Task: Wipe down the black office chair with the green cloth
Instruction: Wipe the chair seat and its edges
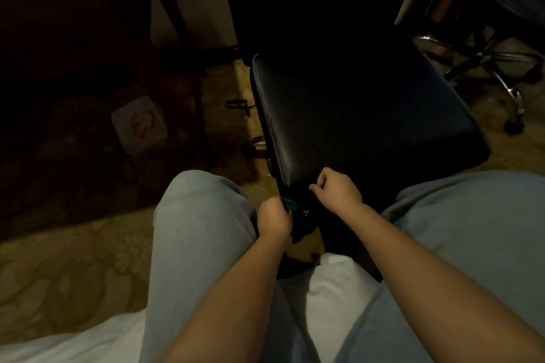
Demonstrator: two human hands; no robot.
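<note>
The black office chair (354,115) stands right in front of my knees, its shiny seat facing up in dim light. My left hand (272,218) grips the bunched green cloth (288,203) against the seat's near left corner, just below the edge; only a small tuft of cloth shows. My right hand (336,191) rests at the seat's front edge with its fingers curled. Whether those fingers hold the edge cannot be made out.
A second chair with a chrome wheeled base (501,74) stands at the right rear. Dark desk legs (177,23) rise at the left rear. A pale packet (138,124) lies on the patterned carpet. My grey-clad knees (200,215) flank the seat above white bedding (73,342).
</note>
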